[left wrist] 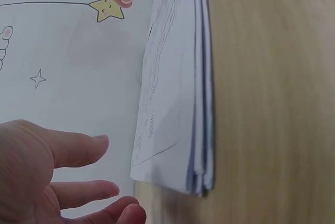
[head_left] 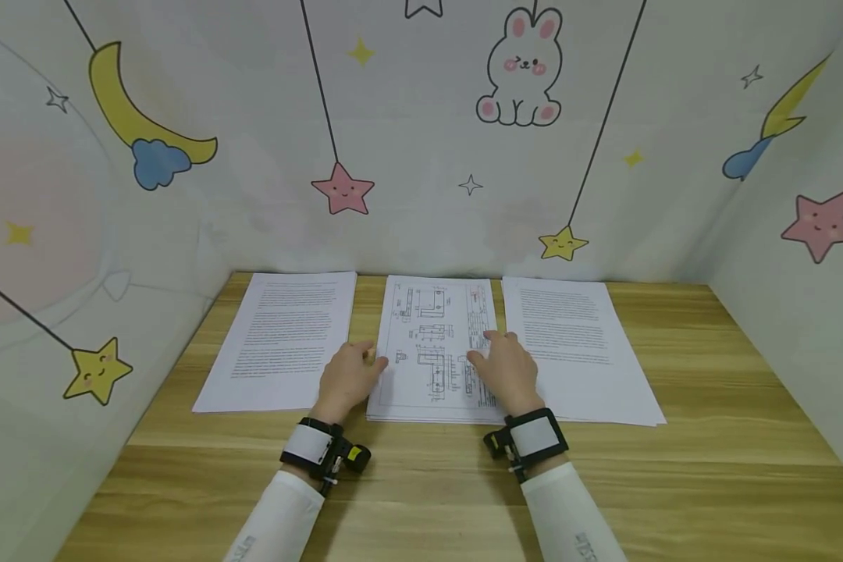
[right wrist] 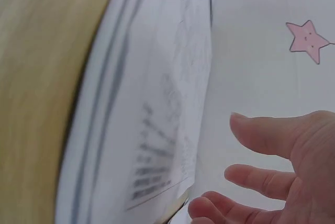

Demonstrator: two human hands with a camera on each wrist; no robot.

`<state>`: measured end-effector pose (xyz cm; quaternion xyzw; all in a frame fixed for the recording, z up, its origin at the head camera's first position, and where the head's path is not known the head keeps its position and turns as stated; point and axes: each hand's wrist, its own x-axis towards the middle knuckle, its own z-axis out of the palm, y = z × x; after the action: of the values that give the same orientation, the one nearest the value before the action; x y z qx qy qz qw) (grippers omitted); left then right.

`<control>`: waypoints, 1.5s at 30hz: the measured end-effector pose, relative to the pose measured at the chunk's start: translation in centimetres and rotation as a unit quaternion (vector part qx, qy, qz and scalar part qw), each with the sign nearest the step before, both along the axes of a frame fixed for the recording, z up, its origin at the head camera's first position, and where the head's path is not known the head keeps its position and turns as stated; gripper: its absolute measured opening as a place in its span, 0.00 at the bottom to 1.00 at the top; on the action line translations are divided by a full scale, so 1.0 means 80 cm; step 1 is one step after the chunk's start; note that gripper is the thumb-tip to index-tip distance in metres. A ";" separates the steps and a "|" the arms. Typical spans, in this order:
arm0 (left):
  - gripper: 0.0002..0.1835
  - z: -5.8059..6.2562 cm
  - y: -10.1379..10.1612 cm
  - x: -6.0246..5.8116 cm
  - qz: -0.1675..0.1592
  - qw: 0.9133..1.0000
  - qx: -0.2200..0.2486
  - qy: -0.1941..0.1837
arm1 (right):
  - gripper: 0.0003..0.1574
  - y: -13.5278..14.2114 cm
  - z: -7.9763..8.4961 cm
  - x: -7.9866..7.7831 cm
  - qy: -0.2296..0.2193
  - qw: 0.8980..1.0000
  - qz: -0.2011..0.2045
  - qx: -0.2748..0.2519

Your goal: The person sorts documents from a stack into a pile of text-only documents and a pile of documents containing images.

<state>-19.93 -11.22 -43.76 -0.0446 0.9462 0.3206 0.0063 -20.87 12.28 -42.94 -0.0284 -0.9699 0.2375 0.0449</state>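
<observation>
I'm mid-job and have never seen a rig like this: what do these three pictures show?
There is no robot here, just a person's two bare hands. The wide picture comes from a camera on the head, looking forward and down. The other two come from wrist cameras, each looking at its own hand's work.

On the wood-grained table lie three sets of paper: the technical drawings in the middle, the left text pages and the right text pages on either side.

The left hand is at the left edge of the drawings, the right hand at their right edge. Neither seems to be gripping anything.
</observation>
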 end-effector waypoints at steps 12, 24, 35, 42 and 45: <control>0.24 0.018 -0.040 0.009 -0.009 0.998 -0.017 0.051 | 0.35 -0.029 0.015 0.009 0.016 0.996 0.051 -0.070; 0.25 0.026 -0.110 0.012 0.017 0.996 -0.075 0.053 | 0.43 -0.084 0.020 0.022 0.038 0.980 0.151 -0.122; 0.28 0.030 -0.172 0.014 0.016 0.994 -0.105 0.006 | 0.44 -0.139 0.029 0.029 -0.008 0.950 0.250 -0.185; 0.30 0.023 -0.191 0.010 0.001 0.993 -0.112 -0.026 | 0.45 -0.164 0.023 0.025 -0.059 0.939 0.261 -0.217; 0.31 0.020 -0.196 0.009 0.003 0.993 -0.109 -0.042 | 0.45 -0.170 0.019 0.022 -0.073 0.936 0.262 -0.223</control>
<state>-19.18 -26.88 -42.18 -0.0617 0.9742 0.2132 0.0403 -19.08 -1.28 -41.43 0.1996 -0.8659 0.4481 -0.0977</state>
